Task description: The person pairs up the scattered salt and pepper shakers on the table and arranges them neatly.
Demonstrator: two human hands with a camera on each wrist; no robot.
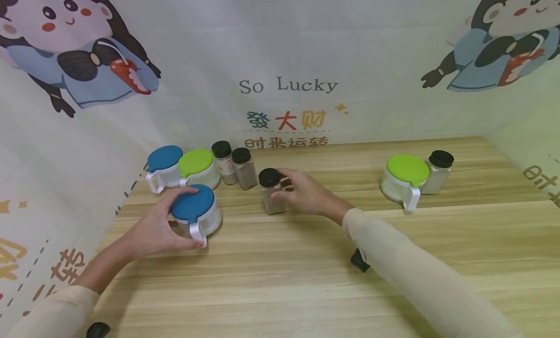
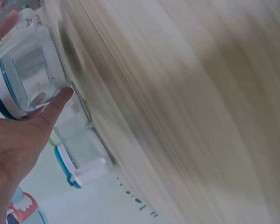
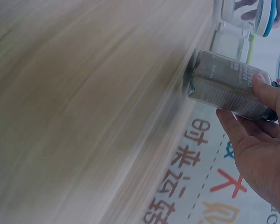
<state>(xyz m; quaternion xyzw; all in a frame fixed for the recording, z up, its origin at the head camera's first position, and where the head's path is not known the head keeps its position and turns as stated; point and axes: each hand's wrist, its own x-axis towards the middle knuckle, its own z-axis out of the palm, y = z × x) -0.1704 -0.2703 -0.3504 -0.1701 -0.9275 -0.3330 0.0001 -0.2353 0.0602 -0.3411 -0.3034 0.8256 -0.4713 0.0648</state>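
Observation:
My left hand (image 1: 153, 229) grips a white seasoning jar with a blue lid (image 1: 193, 203) and a side handle, fingers on its far side and thumb by the handle. In the left wrist view the jar's clear body (image 2: 30, 70) shows between thumb and fingers. My right hand (image 1: 305, 192) holds a black-capped pepper bottle (image 1: 272, 192) upright from its right side. Printed lettering shows on the bottle (image 3: 223, 84) in the right wrist view, with the thumb against one face. Whether either container touches the table is hard to tell.
Behind my left hand stand another blue-lidded jar (image 1: 164, 159), a green-lidded jar (image 1: 197, 164) and two black-capped bottles, one pale (image 1: 225, 163), one darker (image 1: 245, 169). At right are a green-lidded jar (image 1: 407, 170) and a black-capped bottle (image 1: 439, 172). Printed cloth (image 1: 288, 46) borders the wooden table (image 1: 271, 275).

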